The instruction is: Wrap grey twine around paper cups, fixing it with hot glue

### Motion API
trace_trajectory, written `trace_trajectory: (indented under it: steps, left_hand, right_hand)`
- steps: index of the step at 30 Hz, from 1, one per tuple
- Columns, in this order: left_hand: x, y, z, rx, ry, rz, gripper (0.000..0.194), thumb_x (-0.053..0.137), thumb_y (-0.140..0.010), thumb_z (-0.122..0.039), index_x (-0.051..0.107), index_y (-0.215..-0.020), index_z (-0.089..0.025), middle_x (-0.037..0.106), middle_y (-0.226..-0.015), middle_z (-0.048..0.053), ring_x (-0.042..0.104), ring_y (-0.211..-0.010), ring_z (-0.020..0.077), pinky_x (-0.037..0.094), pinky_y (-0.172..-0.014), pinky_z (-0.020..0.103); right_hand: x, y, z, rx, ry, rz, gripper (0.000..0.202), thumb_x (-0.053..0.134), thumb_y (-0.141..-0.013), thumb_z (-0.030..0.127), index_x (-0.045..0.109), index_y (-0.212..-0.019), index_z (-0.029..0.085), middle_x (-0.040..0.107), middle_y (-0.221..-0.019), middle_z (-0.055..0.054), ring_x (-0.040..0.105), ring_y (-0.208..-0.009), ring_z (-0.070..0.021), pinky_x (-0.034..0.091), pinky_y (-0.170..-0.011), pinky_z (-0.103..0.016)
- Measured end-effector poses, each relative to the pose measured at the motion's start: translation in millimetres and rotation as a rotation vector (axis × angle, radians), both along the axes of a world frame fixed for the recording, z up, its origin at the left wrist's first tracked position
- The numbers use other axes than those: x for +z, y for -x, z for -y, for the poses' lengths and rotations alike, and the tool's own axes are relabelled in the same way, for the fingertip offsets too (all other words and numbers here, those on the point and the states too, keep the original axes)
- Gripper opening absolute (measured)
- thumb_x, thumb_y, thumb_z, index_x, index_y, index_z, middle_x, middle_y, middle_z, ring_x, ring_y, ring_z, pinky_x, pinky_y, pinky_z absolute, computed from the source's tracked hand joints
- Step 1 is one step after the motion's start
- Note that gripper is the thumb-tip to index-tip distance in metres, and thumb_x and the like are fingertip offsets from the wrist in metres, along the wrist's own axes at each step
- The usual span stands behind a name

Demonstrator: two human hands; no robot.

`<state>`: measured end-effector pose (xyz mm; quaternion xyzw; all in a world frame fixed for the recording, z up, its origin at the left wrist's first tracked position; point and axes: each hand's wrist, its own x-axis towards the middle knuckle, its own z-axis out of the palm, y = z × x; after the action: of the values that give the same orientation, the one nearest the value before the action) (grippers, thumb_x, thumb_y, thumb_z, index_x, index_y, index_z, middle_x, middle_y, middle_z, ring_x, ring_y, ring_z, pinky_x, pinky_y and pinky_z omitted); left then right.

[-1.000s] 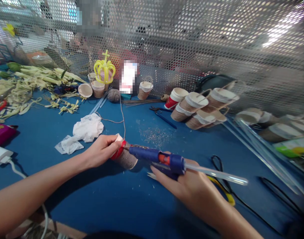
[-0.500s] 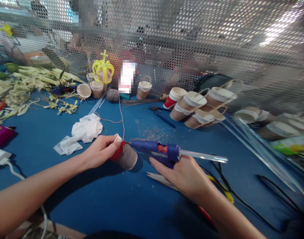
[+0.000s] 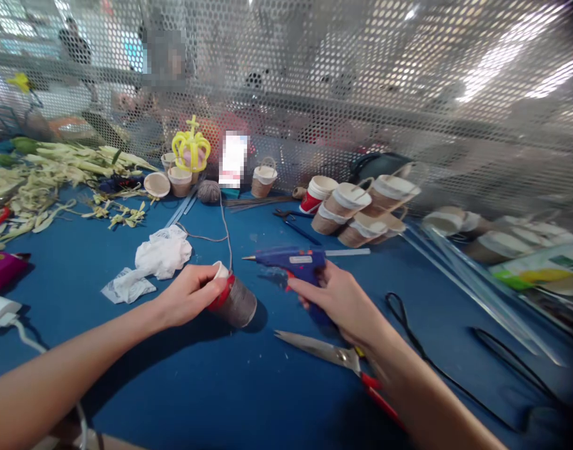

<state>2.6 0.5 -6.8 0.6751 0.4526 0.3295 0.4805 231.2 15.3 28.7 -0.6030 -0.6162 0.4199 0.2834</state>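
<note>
My left hand [image 3: 192,294] grips the rim of a red paper cup [image 3: 234,300] tilted on its side, its lower part wrapped in grey yarn. A strand runs from the cup up to a grey yarn ball [image 3: 208,192]. My right hand [image 3: 336,297] is closed round the handle of a blue glue gun [image 3: 291,259], with a clear glue stick poking out of its back. The gun's nozzle points left, a little above the cup and apart from it. Red-handled scissors [image 3: 324,353] lie below the gun, partly under my right forearm.
Wrapped cups [image 3: 347,203] stand at the back right, near pliers [image 3: 298,226]. Clear glue sticks [image 3: 478,287] and a black cable [image 3: 422,350] lie right. Crumpled white cloth [image 3: 164,251] is left of the cup. Behind are a yellow crown [image 3: 191,150] and a perforated metal screen [image 3: 286,112].
The glue gun has moved back from the cup's yarn edge and turned more level, its trigger side now showing. More of the scissors is uncovered. My left hand still holds the cup.
</note>
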Motion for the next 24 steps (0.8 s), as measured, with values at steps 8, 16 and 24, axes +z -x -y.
trace_trajectory:
  steps: [8, 16, 24]
  left_hand:
    - [4.2, 0.5, 3.9, -0.021, -0.096, -0.012, 0.032, 0.036, -0.083, -0.035, 0.05, -0.066, -0.012, 0.038, -0.057, -0.003, 0.032, -0.054, 0.0092, 0.028, -0.049, 0.022]
    - [8.5, 1.6, 6.1, -0.036, -0.202, -0.062, 0.032, 0.035, -0.083, -0.033, 0.045, -0.061, -0.013, 0.033, -0.056, -0.003, 0.028, -0.054, 0.0091, 0.025, -0.049, 0.023]
    - [13.6, -0.4, 9.8, -0.064, -0.277, -0.051, 0.029, 0.034, -0.083, -0.028, 0.038, -0.057, -0.015, 0.034, -0.055, -0.003, 0.028, -0.052, 0.0085, 0.024, -0.048, 0.023]
  right_hand:
    - [-17.8, -19.5, -36.4, -0.151, -0.019, 0.117, 0.023, 0.05, -0.078, 0.033, 0.05, -0.063, 0.015, 0.055, -0.056, -0.001, 0.048, -0.044, -0.0076, 0.039, -0.043, -0.021]
    - [-35.0, -20.3, -52.4, -0.27, -0.101, 0.327, 0.024, 0.057, -0.072, 0.034, 0.046, -0.058, 0.019, 0.057, -0.058, -0.008, 0.059, -0.065, -0.023, 0.043, -0.056, -0.034]
    - [-11.3, 25.4, -28.1, 0.131, -0.08, 0.091, 0.032, 0.052, -0.077, 0.043, 0.062, -0.061, 0.017, 0.064, -0.08, -0.009, 0.055, -0.089, -0.0252, 0.038, -0.08, -0.038]
